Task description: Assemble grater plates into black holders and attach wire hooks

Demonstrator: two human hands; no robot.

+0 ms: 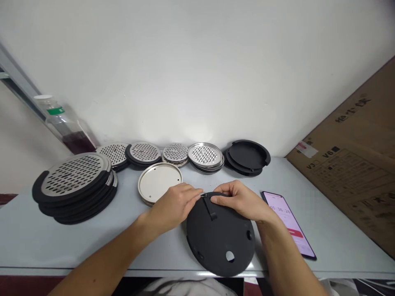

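A round black plate point(222, 238) with a few holes and a short strap point(211, 210) is tilted up near the table's front edge. My left hand point(175, 207) pinches a small metal ring point(203, 195) at the plate's top rim, beside the strap. Closed on that same rim, my right hand point(239, 200) has its thumb on the facing side and its fingers behind, partly hidden. Just behind my left hand lies a shallow pale metal disc point(159, 181) with small holes.
At the left stands a stack of black-rimmed perforated discs point(74, 176). Grater discs point(205, 155) and black round trays point(248, 154) line the wall. A bottle point(69, 127) leans back left. A phone point(285, 218) lies right, beside a cardboard box point(354, 152).
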